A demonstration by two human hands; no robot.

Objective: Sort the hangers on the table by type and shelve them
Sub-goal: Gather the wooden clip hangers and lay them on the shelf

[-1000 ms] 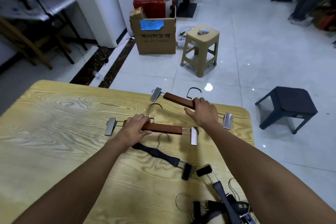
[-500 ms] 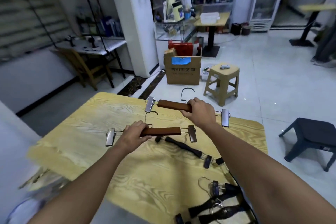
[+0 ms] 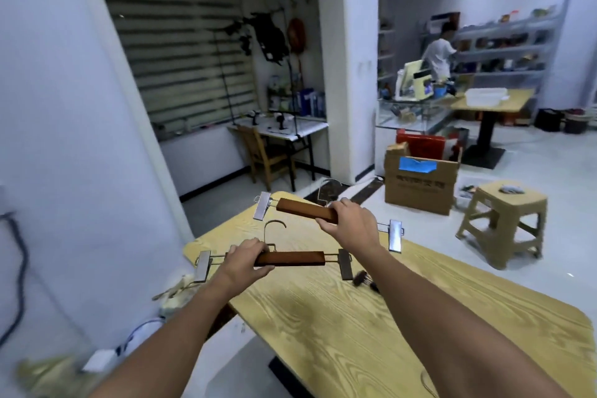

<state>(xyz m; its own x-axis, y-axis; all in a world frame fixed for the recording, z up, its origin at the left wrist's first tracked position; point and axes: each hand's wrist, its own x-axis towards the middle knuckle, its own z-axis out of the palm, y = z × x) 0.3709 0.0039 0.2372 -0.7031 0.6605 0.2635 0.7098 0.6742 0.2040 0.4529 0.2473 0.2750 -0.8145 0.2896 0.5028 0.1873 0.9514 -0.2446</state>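
Rising off the table (image 3: pixel 355 317) and swinging leftward since before. Clenching the near wooden hanger (image 3: pixel 290 258) by its bar in the left hand (image 3: pixel 245 260), the far wooden hanger (image 3: pixel 305 210) in the right hand (image 3: pixel 350 223), both above it. Likely handling light, rigid; gripping bars, avoiding clips (image 3: pixel 394 236).

Tabletop (image 3: pixel 355 333): light yellow, bold wood grain, rounded corners, seen at a slant, one corner pointing away from the camera. Lying flat on it near the middle is a black hanger (image 3: pixel 364 279); only a short dark piece shows, blurred. By the near edge a thin wire (image 3: pixel 428 381) curves across the wood; too faint to tell what it belongs to.
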